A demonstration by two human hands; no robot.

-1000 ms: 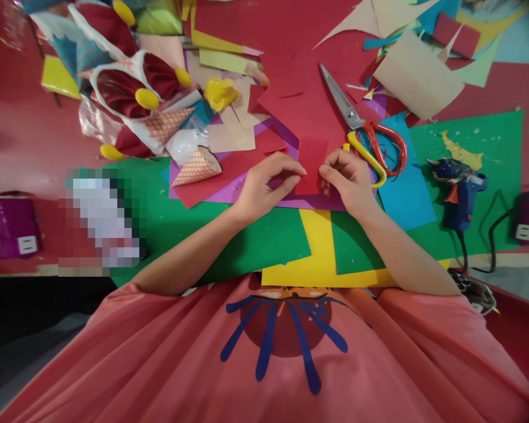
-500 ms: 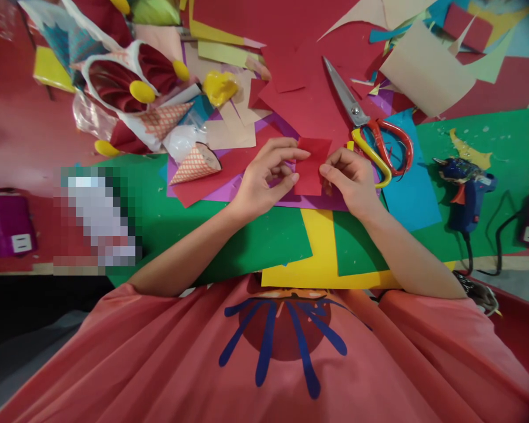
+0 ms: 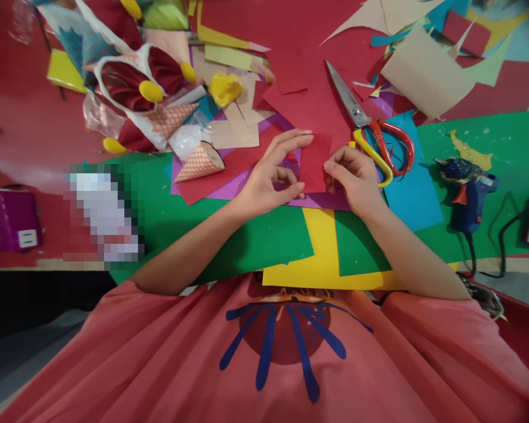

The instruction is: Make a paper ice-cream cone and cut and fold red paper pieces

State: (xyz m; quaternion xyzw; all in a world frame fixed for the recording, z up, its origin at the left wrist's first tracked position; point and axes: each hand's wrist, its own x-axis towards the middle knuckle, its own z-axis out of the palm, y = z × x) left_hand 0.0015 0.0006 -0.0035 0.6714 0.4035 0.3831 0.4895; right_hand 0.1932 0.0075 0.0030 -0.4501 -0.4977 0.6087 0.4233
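A small red paper piece (image 3: 315,163) lies in front of me between my hands. My right hand (image 3: 355,176) pinches its right edge between thumb and fingers. My left hand (image 3: 271,176) is at its left edge, thumb and forefinger spread wide; the fingertips rest at or just over the paper's upper and lower left corners. Scissors (image 3: 357,114) with one red and one yellow handle lie just beyond my right hand, blades pointing away. Left of my left hand is a checked paper cone (image 3: 200,163). Purple paper (image 3: 335,200) is beneath the red piece.
Green sheets (image 3: 247,235) and a yellow sheet (image 3: 321,235) cover the near edge. At the right are a blue sheet (image 3: 412,194) and a blue glue gun (image 3: 467,200) with its cord. Cones with yellow balls (image 3: 151,91) pile up far left; a beige sheet (image 3: 427,73) lies far right.
My left forefinger and thumb have spread further apart along the red paper's left side. My right hand keeps its pinch. The whole view has shifted slightly.
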